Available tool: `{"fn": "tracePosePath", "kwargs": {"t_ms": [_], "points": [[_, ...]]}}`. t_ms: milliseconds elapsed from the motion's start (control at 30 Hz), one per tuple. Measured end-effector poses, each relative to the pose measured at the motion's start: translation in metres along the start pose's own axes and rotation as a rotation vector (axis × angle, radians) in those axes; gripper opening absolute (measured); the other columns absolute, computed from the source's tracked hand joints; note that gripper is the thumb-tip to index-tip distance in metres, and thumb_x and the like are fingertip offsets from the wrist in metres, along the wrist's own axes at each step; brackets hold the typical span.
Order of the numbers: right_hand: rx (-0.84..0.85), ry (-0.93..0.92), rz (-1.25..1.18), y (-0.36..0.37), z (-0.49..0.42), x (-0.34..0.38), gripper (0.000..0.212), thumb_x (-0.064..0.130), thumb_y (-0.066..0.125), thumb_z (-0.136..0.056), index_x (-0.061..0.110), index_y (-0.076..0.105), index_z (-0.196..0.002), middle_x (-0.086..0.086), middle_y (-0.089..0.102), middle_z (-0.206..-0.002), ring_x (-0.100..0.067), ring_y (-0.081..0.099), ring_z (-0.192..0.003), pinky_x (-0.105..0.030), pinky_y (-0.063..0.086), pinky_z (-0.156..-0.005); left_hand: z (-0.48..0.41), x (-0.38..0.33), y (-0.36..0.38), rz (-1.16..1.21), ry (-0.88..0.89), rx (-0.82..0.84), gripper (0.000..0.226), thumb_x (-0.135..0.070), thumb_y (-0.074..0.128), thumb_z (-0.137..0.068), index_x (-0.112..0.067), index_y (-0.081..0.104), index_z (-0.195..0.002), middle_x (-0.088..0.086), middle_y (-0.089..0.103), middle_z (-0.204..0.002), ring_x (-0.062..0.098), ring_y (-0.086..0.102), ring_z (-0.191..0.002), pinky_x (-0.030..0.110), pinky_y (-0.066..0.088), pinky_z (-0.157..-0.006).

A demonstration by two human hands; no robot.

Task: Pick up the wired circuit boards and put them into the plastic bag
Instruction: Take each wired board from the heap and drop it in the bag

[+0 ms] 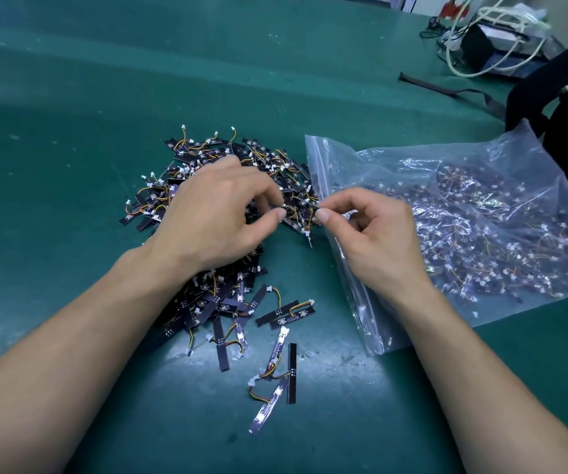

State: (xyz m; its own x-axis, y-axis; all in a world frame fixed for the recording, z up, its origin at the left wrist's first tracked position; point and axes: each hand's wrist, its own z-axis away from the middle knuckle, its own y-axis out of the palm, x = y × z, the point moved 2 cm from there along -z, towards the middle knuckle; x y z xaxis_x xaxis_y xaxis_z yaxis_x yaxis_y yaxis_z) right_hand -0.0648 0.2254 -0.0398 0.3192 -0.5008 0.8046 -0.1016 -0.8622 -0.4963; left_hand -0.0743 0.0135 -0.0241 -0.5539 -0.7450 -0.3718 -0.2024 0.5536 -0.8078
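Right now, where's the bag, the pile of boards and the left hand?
bag (395,165): head view, its clear wall.
pile of boards (207,306): head view, its near part.
left hand (214,213): head view, its back.

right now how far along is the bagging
Roughly half. Done: many boards sit inside the bag. In hand: left hand and right hand pinch one board by the bag's mouth. Left: a large pile plus loose strays on the mat.

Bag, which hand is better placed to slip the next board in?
Right. The right hand seems to pinch a board at the open edge of the bag. The left hand pinches another over the pile, farther from that edge.
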Motion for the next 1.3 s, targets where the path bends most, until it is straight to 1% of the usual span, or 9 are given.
{"fn": "tracePosePath", "kwargs": {"t_ms": [67,167,267,467,733,833,933,1067,1300], "points": [[-0.036,0.015,-0.063,0.000,-0.001,0.002,0.016,0.020,0.075,-0.088,0.034,0.072,-0.081,0.020,0.070,-0.074,-0.005,0.047,-0.052,-0.016,0.038,-0.054,0.000,-0.001,0.000,-0.003,0.022,0.027,0.021,-0.043,0.059,-0.090,-0.027,0.072,-0.089,-0.017,0.064,-0.077,0.015,0.048,-0.079,0.035,0.047,-0.073],[-0.050,0.019,-0.127,0.000,-0.002,0.004,0.013,0.019,0.075,-0.088,0.031,0.074,-0.083,0.017,0.073,-0.078,-0.008,0.057,-0.058,-0.022,0.046,-0.056,0.000,-0.006,0.002,0.018,0.082,0.094,0.025,-0.045,0.060,-0.091,-0.027,0.075,-0.098,-0.015,0.068,-0.083,0.016,0.048,-0.079,0.039,0.050,-0.076],[-0.054,0.009,-0.180,0.000,-0.001,0.006,0.017,0.016,0.076,-0.089,0.032,0.073,-0.082,0.016,0.073,-0.078,-0.002,0.061,-0.062,-0.017,0.047,-0.060,0.000,-0.007,0.004,0.035,0.102,0.102,0.034,-0.051,0.058,-0.092,-0.025,0.076,-0.107,-0.013,0.071,-0.090,0.017,0.049,-0.080,0.042,0.050,-0.077],[-0.040,0.009,-0.246,0.001,0.000,0.010,0.019,0.013,0.076,-0.090,0.032,0.073,-0.086,0.009,0.075,-0.082,-0.008,0.066,-0.071,-0.021,0.053,-0.067,0.001,-0.011,0.009,0.070,0.128,0.043,0.036,-0.056,0.059,-0.092,-0.026,0.077,-0.097,-0.011,0.071,-0.087,0.020,0.047,-0.076,0.041,0.049,-0.070],[-0.080,0.041,-0.280,0.002,0.001,0.009,0.014,0.013,0.077,-0.089,0.026,0.075,-0.085,-0.002,0.077,-0.082,-0.040,0.068,-0.077,-0.054,0.057,-0.072,0.003,-0.011,0.010,0.145,0.088,-0.041,0.023,-0.045,0.069,-0.090,-0.023,0.073,-0.086,-0.012,0.071,-0.084,0.021,0.053,-0.080,0.044,0.051,-0.069],[-0.109,0.043,-0.244,0.001,0.001,0.008,0.011,0.019,0.079,-0.086,0.028,0.076,-0.082,0.002,0.076,-0.079,-0.042,0.064,-0.070,-0.049,0.053,-0.063,0.003,-0.010,0.010,0.168,0.077,-0.053,0.024,-0.044,0.071,-0.089,-0.021,0.074,-0.085,-0.011,0.073,-0.084,0.023,0.058,-0.081,0.044,0.052,-0.070],[-0.152,0.038,-0.225,0.000,0.000,0.008,0.014,0.020,0.080,-0.084,0.032,0.075,-0.078,0.008,0.075,-0.076,-0.031,0.057,-0.058,-0.041,0.048,-0.054,0.002,-0.010,0.009,0.197,0.077,-0.046,0.021,-0.041,0.075,-0.086,-0.020,0.076,-0.084,-0.009,0.075,-0.086,0.022,0.061,-0.081,0.044,0.054,-0.070],[-0.182,0.036,-0.218,-0.003,0.000,0.008,0.011,0.020,0.080,-0.085,0.029,0.076,-0.080,0.009,0.075,-0.075,-0.013,0.051,-0.057,-0.030,0.043,-0.054,0.003,-0.011,0.010,0.215,0.083,-0.022,0.023,-0.044,0.073,-0.086,-0.021,0.076,-0.085,-0.007,0.075,-0.086,0.022,0.061,-0.081,0.044,0.055,-0.069],[-0.136,0.012,-0.193,-0.001,0.003,0.012,0.012,0.019,0.081,-0.084,0.031,0.078,-0.084,0.009,0.077,-0.079,-0.037,0.066,-0.069,-0.042,0.055,-0.063,0.003,-0.012,0.010,0.147,0.058,0.032,0.029,-0.051,0.063,-0.088,-0.026,0.079,-0.089,-0.004,0.072,-0.077,0.021,0.059,-0.077,0.043,0.053,-0.067]]}}
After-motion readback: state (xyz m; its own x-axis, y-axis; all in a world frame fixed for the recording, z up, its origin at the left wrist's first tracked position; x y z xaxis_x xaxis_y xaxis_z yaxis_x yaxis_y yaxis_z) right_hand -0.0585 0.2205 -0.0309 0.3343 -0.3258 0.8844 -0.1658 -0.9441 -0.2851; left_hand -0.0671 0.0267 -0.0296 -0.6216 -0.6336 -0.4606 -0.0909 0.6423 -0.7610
